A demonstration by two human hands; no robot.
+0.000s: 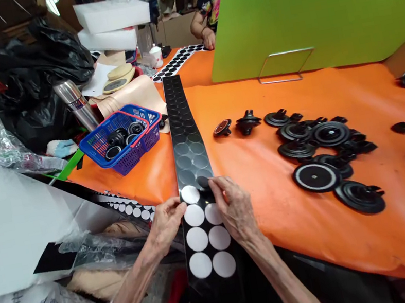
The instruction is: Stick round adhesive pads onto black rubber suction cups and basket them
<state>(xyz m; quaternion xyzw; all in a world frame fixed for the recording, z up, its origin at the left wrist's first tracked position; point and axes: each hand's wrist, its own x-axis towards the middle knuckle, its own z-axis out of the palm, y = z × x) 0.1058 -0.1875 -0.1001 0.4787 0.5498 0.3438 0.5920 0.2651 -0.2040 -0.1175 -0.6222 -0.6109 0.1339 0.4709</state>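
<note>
A long black strip [180, 124] of round stickers in two columns runs from the table toward me. Its far part carries dark discs; on its near part white circles [197, 238] show. My left hand [166, 225] pinches the strip's left edge beside the topmost white circle. At the right edge, my right hand [233, 206] is closed with thumb and fingertips on a black round sticker [203, 182], which looks partly lifted. The fingers hide some of the white circles in the right column.
Several black suction cups [316, 177] lie on the orange table cover [253, 174] to the right. A blue basket [126, 162] of similar parts stands left, near a steel thermos [76, 104]. Behind are a green board [302, 3] and another person's hand [209, 38].
</note>
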